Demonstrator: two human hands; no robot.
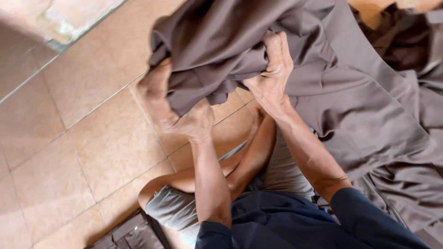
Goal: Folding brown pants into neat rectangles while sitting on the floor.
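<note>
A large brown-grey cloth [230,37] is bunched up in front of me and spills to the right over the floor. My left hand [170,108] grips its lower left edge, partly blurred and partly under the fabric. My right hand [272,69] is clenched on a fold near the middle of the bundle. Both forearms reach up from dark blue sleeves [277,221]. My bent leg [240,161] lies beneath the arms on the tiles.
Orange-tan floor tiles [83,138] fill the left side. More of the same cloth lies crumpled at the right [397,152] and top right [406,37]. A pale stone edge [60,23] runs at the top left. A dark object [134,233] sits at the bottom edge.
</note>
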